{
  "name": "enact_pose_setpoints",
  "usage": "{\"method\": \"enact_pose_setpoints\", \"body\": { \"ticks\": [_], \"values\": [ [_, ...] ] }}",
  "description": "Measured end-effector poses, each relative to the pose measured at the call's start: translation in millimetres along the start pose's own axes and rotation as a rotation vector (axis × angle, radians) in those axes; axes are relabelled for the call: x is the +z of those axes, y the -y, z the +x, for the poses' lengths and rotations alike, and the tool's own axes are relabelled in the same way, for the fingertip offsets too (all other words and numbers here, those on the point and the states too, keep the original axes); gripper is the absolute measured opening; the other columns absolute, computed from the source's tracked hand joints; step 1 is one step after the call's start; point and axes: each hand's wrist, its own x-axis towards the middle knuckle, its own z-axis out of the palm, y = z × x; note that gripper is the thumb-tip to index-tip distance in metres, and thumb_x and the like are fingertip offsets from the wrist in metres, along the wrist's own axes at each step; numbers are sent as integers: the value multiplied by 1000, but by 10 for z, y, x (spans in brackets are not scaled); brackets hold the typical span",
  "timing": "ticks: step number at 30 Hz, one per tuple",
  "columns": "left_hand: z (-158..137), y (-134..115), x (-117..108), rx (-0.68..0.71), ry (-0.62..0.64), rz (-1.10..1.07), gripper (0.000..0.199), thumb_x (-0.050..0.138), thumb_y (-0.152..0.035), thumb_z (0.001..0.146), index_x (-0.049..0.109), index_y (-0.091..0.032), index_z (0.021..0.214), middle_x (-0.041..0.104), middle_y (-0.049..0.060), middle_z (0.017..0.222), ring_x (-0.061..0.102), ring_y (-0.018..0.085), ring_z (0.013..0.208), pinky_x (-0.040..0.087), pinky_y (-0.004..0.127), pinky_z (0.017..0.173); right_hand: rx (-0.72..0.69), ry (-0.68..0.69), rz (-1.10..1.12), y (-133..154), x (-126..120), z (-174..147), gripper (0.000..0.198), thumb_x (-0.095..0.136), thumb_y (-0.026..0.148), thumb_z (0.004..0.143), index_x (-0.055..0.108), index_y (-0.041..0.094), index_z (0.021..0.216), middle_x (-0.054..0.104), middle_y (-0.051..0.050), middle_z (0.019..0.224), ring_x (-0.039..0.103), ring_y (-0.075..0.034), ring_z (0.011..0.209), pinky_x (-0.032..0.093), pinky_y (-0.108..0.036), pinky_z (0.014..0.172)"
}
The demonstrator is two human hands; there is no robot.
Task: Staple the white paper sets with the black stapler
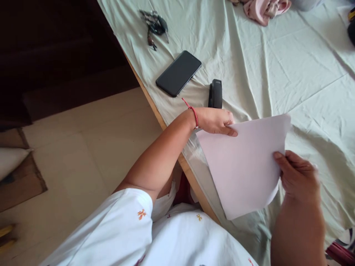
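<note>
- The right hand (pixel 301 177) grips the side of the white paper (pixel 244 166) that lies away from the wooden edge (pixel 152 102): the thumb lies on top and the other fingers go beneath, clamped on the paper, seemingly a light pinch so as not to crease it.
- The white paper is held just inside the wooden edge of the surface (pixel 313 81), sloping and slightly bowed between the hands; whether it is one sheet or several, I cannot tell. Gripping it at two separate places probably keeps it spread and steady.
- The left hand (pixel 213 120), with a red thread bracelet (pixel 195 115) at the wrist, reaches in across the wooden edge and has its fingers closed on the paper's far margin, thumb uppermost, perhaps to anchor that end.
- Just beyond the left hand lies a black stapler (pixel 215 94), its near end hidden; whether they touch is unclear. It seems placed within easy reach.
- Farther along the wooden edge, a smartphone (pixel 179 73) lies flat with its dark screen up, apart from the paper, likely out of the hands' way.
- Beyond it, a bunch of keys (pixel 156 26) rests near the same edge.
- At the surface's far side lies a crumpled pink cloth (pixel 263 11).
</note>
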Motion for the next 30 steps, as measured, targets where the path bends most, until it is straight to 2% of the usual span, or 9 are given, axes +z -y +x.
{"method": "enact_pose_setpoints", "body": {
  "ticks": [3,5,9,13,16,19,23,26,30],
  "values": [
    [-76,95,-75,-134,68,10,25,66,-34,82,64,-19,62,67,0,63,55,14,56,38,28,58,50,-8,115,-69,57,52,29,98,41,64,82,21,79,71,1,69,57,-9,59,50,-17,51],
    [-138,177,-128,-223,73,35,19,64,-29,80,68,-19,65,73,1,67,59,13,57,41,27,60,76,-31,166,-83,92,76,29,98,40,64,81,21,78,75,0,73,61,-11,61,55,-18,54],
    [-221,284,-185,-310,-12,68,21,64,-23,78,63,-19,57,75,1,65,56,11,51,38,25,54,185,45,165,-60,158,86,30,97,41,65,80,20,79,75,1,70,62,-11,57,55,-18,51],
    [-265,272,-216,-363,-93,104,20,65,-24,79,68,-18,60,74,2,62,57,11,51,37,25,54,252,96,65,-17,166,131,36,97,46,64,78,20,78,71,2,64,57,-10,47,46,-18,40],
    [-341,232,-279,-415,-191,145,21,67,-30,80,71,-18,63,73,2,60,54,11,49,34,27,53,290,136,5,-22,136,219,40,96,50,62,76,19,77,68,2,59,52,-10,43,40,-19,34],
    [-433,206,-358,-407,-294,187,27,66,-32,82,69,-19,58,65,-1,51,49,11,48,33,27,54,332,154,23,-66,132,295,40,96,50,62,76,20,79,69,2,60,55,-12,43,43,-21,35],
    [-450,201,-397,-419,-620,199,30,60,-27,87,65,-18,59,66,1,56,57,12,56,40,28,63,359,151,119,-122,157,315,35,97,45,63,76,22,79,73,1,67,63,-14,50,53,-24,42],
    [-363,190,-362,-350,-842,142,25,60,-30,93,68,-17,73,70,4,69,63,15,67,45,31,72,375,115,144,-135,159,304,34,98,42,61,77,22,80,74,1,69,64,-14,51,54,-24,43],
    [-210,181,-302,-268,-870,107,18,66,-33,93,72,-19,103,71,2,79,65,16,76,49,31,79,392,58,181,-127,171,294,36,99,39,58,78,23,83,77,1,72,66,-15,53,56,-24,46]
  ]
}}
